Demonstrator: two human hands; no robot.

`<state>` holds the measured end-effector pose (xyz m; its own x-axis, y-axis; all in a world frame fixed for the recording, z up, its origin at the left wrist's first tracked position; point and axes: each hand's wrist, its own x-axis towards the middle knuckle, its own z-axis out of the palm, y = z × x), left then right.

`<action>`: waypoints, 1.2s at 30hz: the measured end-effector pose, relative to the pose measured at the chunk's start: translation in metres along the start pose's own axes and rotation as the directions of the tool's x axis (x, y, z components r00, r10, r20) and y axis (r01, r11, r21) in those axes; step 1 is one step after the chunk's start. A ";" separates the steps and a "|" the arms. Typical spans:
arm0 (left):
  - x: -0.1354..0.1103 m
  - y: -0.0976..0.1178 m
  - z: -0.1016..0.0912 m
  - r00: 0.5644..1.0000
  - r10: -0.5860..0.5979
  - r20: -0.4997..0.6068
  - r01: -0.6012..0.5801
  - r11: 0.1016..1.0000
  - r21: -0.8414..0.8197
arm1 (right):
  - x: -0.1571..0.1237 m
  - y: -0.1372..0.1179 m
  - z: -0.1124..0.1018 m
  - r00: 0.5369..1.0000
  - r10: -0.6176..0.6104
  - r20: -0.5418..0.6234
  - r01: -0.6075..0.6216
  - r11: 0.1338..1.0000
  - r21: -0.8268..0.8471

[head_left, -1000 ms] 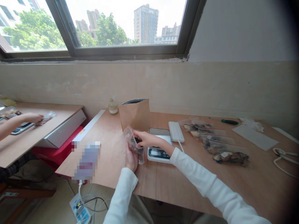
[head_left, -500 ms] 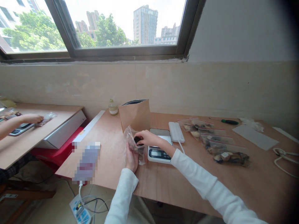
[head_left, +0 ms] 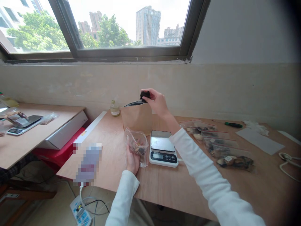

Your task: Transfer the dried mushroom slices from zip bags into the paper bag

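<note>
My left hand (head_left: pixel 132 159) grips a small clear plastic bag (head_left: pixel 137 145) with a few dark pieces inside, held upright on the wooden table just left of a digital scale (head_left: pixel 162 148). My right hand (head_left: pixel 157 101) is raised over the open mouth of a brown paper bag (head_left: pixel 136 117) that stands behind the scale. Its fingers pinch a small dark piece (head_left: pixel 144 94) above the bag's dark rim.
Several filled clear bags (head_left: pixel 217 143) lie in a row right of the scale. A green screwdriver (head_left: pixel 233 125), white paper (head_left: pixel 260 141) and a white cord (head_left: pixel 288 158) sit farther right. A small bottle (head_left: pixel 114 108) stands by the wall. Another scale (head_left: pixel 22 124) rests on the left table.
My right hand has come out of the clear bag with a dark piece and risen over the paper bag. The other person's hand on the left table has gone from view.
</note>
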<state>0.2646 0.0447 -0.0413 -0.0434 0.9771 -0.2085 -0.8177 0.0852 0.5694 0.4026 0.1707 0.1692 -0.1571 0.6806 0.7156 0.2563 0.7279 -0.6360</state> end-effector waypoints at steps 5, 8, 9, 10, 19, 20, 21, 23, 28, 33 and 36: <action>-0.001 0.001 0.003 0.999 0.036 -0.039 -0.036 0.999 0.004 | 0.036 0.017 0.005 0.984 -0.127 0.125 0.153 0.962 -0.226; 0.000 0.000 0.002 0.998 0.045 -0.040 -0.045 0.999 -0.002 | 0.022 0.032 0.016 0.957 -0.130 0.260 0.196 0.949 -0.248; 0.000 0.000 0.002 0.998 0.043 -0.042 -0.043 0.999 0.001 | 0.016 0.035 0.019 0.953 -0.135 0.270 0.203 0.949 -0.240; 0.000 0.000 0.001 0.998 0.038 -0.044 -0.038 0.999 0.004 | 0.011 0.038 0.020 0.953 -0.142 0.266 0.205 0.952 -0.226; -0.001 0.001 0.002 0.999 0.018 -0.043 -0.017 0.999 0.030 | 0.023 0.027 0.003 0.879 -0.111 0.463 0.237 0.946 -0.223; -0.001 0.001 0.002 0.999 0.015 -0.045 -0.014 0.999 0.031 | 0.026 0.024 0.002 0.866 -0.097 0.491 0.250 0.934 -0.256; -0.001 0.001 0.003 0.999 0.014 -0.047 -0.013 0.999 0.030 | 0.028 0.021 0.000 0.850 -0.088 0.519 0.270 0.919 -0.287; -0.002 0.001 0.003 0.999 0.017 -0.048 -0.015 0.999 0.031 | 0.033 0.017 -0.002 0.815 -0.078 0.574 0.321 0.886 -0.335; -0.001 0.002 0.004 0.999 0.022 -0.048 -0.022 1.000 0.018 | 0.045 0.016 -0.008 0.757 0.000 0.653 0.357 0.838 -0.413; -0.001 0.001 0.003 0.999 0.032 -0.043 -0.032 0.999 0.009 | 0.033 -0.003 -0.014 0.870 -0.116 0.479 0.332 0.857 -0.395; -0.001 0.001 0.004 0.998 0.037 -0.040 -0.037 0.999 0.009 | 0.008 -0.030 -0.013 0.939 -0.174 0.296 0.264 0.916 -0.303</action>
<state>0.2656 0.0443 -0.0374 -0.0970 0.9709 -0.2191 -0.8103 0.0508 0.5838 0.4065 0.1526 0.1978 -0.4739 0.5378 0.6973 0.4819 0.8212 -0.3058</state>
